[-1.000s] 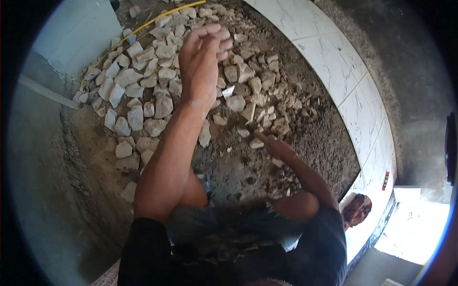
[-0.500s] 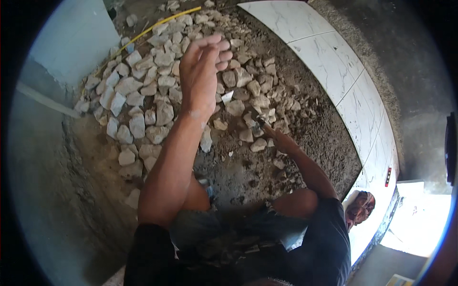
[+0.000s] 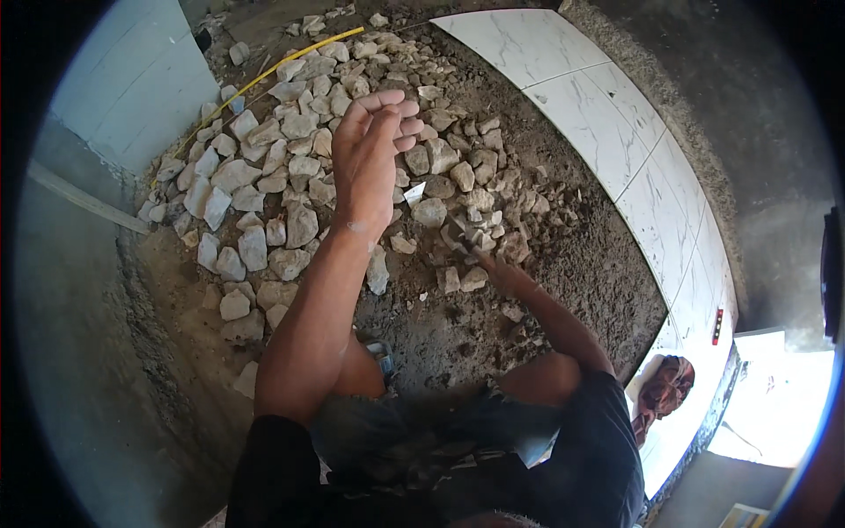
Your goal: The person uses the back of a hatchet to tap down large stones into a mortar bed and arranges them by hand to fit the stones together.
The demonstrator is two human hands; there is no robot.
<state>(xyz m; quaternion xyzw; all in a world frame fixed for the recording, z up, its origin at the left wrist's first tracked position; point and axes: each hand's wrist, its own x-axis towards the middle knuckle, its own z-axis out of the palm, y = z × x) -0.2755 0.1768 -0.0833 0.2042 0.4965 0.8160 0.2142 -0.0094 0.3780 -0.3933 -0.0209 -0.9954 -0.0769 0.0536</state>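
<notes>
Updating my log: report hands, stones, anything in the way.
Left hand raised, loosely curled. Right hand gripping blurred tool. Stones spread loose. White shard between hands, possible obstacle.

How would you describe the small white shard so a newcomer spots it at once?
From the band of white tiles on the right, look left to the pile of stones. Just right of the left hand lies the white shard. It is flat, bright and angular, unlike its chunky, duller neighbours.
</notes>
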